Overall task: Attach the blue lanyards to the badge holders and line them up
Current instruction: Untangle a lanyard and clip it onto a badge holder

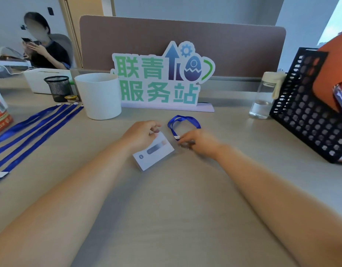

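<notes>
Four blue lanyards [21,126] are lying side by side at the desk's [166,199] left. Mid-desk, the left hand [142,134] is gripping the badge holder's [153,152] far edge, while the right hand [200,142] is pinching the looped lanyard's [183,118] clip [177,137] just beside it.

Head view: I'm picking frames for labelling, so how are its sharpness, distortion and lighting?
Head view: soft, even light with faint shadows; the window at top right is washed out. Wide-angle bending tilts the black perforated plastic file rack. Motion blur smears the right hand at the looped blue lanyard; print on the white card badge holder held by the left hand is unreadable.
</notes>
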Motion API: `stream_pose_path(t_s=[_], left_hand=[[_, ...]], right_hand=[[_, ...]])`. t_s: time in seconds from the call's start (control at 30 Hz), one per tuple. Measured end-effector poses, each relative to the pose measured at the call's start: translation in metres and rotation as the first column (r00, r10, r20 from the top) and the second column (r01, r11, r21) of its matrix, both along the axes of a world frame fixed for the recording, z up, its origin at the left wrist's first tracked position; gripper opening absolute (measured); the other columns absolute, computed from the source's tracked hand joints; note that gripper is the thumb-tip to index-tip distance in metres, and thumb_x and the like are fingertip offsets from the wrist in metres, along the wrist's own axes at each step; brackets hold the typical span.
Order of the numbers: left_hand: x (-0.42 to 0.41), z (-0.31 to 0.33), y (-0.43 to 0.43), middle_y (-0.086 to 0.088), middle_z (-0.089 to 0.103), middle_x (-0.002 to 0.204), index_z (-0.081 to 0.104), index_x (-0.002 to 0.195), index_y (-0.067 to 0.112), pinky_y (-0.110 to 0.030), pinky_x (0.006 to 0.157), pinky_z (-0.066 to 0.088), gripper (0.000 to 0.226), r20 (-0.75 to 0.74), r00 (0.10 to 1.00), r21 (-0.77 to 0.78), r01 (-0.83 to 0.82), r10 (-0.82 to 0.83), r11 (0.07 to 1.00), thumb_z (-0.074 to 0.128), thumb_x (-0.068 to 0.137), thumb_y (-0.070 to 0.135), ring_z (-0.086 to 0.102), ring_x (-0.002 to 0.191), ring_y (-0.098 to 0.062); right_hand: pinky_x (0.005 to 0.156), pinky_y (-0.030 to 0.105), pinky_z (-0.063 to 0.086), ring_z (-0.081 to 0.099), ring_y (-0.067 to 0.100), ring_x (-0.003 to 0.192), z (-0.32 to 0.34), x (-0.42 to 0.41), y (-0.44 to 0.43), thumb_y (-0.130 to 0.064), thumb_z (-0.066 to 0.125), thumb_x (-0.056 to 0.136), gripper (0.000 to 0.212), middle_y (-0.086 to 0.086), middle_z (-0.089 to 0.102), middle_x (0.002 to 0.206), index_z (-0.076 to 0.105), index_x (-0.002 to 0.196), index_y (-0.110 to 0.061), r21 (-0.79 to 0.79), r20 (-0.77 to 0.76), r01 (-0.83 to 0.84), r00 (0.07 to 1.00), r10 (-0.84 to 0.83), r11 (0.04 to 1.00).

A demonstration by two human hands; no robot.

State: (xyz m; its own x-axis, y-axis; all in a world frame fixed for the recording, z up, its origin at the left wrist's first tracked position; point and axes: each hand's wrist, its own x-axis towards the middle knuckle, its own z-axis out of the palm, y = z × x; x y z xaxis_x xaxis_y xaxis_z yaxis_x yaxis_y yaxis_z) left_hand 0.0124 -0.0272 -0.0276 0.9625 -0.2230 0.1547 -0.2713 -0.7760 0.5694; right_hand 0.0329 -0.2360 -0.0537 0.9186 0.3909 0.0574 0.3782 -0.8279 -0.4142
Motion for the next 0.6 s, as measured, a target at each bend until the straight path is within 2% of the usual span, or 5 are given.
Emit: stream_pose_path(t_s=[0.13, 0.3, 0.4, 0.5, 0.6], left_hand=[[-0.005, -0.001, 0.0, -0.002, 0.06, 0.124, 0.05, 0.131, 0.018, -0.021, 0.086, 0.037, 0.037, 0.031, 0.999, 0.072, 0.014, -0.016, 0.997, 0.048, 0.094, 0.013, 0.058, 0.106, -0.018], [-0.009, 0.003, 0.0, 0.001, 0.062, 0.123, 0.051, 0.13, 0.024, -0.031, 0.093, 0.043, 0.038, 0.111, 0.993, 0.178, 0.019, -0.039, 0.984, 0.049, 0.094, 0.015, 0.057, 0.111, -0.019], [-0.014, 0.005, -0.002, 0.004, 0.062, 0.124, 0.055, 0.126, 0.03, -0.033, 0.093, 0.043, 0.036, 0.203, 0.977, 0.246, 0.013, -0.064, 0.969, 0.049, 0.093, 0.017, 0.055, 0.112, -0.021], [-0.021, 0.003, -0.004, 0.002, 0.059, 0.126, 0.055, 0.127, 0.025, -0.032, 0.091, 0.04, 0.037, 0.278, 0.957, 0.243, 0.008, -0.078, 0.97, 0.044, 0.094, 0.012, 0.054, 0.112, -0.023], [-0.03, 0.001, -0.003, 0.0, 0.056, 0.126, 0.05, 0.128, 0.02, -0.031, 0.088, 0.036, 0.038, 0.355, 0.929, 0.249, 0.008, -0.099, 0.968, 0.038, 0.094, 0.008, 0.055, 0.104, -0.024]], right_hand=[[0.077, 0.02, 0.041, 0.056, 0.019, 0.085, -0.004, -0.007, -0.005, 0.001, 0.055, 0.083, 0.03, 0.002, 0.071, 0.101, 0.073, 0.099, -0.017, -0.036, 0.13, -0.044, 0.99, 0.048, 0.998], [0.087, 0.021, 0.031, 0.052, 0.029, 0.1, -0.01, -0.009, -0.013, -0.003, 0.055, 0.087, 0.022, 0.001, 0.068, 0.109, 0.073, 0.094, -0.013, -0.079, 0.3, -0.071, 0.95, 0.092, 0.994], [0.087, 0.009, 0.025, 0.051, 0.021, 0.104, -0.005, -0.014, -0.011, -0.005, 0.056, 0.089, 0.023, 0.005, 0.069, 0.107, 0.072, 0.104, -0.013, 0.093, 0.316, -0.046, 0.949, 0.014, 0.995], [0.078, 0.0, 0.03, 0.056, 0.015, 0.099, 0.002, -0.022, -0.008, -0.004, 0.051, 0.091, 0.026, 0.005, 0.071, 0.095, 0.069, 0.108, -0.012, 0.223, 0.23, -0.014, 0.972, -0.038, 0.975], [0.08, 0.008, 0.038, 0.059, 0.009, 0.086, 0.007, -0.029, -0.004, -0.002, 0.048, 0.09, 0.022, -0.005, 0.068, 0.076, 0.062, 0.104, -0.015, 0.402, 0.083, 0.04, 0.993, -0.08, 0.915]])
